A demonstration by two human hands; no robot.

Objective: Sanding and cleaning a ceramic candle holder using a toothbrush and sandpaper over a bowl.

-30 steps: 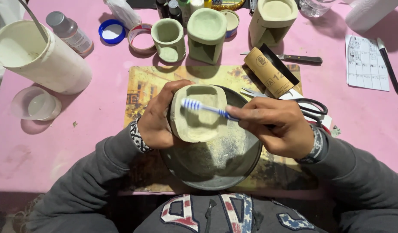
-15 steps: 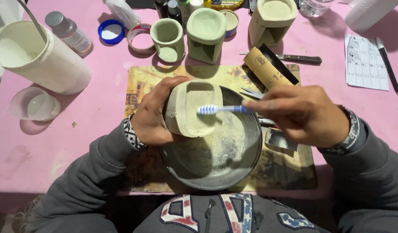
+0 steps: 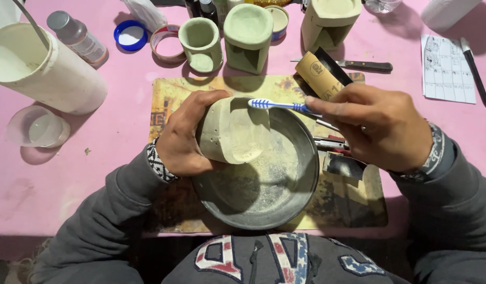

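Greenish cast pot (image 3: 235,131) gripped in left hand (image 3: 182,139), tilted over metal pan (image 3: 264,184) at tabletop centre. Right hand (image 3: 379,126) clamps blue toothbrush (image 3: 277,105), bristles at pot's 12 o'clock rim. Dust already in pan; brushing looks unfinished.

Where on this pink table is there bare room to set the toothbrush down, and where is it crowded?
Bare patches: the pink table left of the yellow mat, below the clear cup; also between the knife and the paper sheet. Crowded: the far edge, with green pots and a tape roll.
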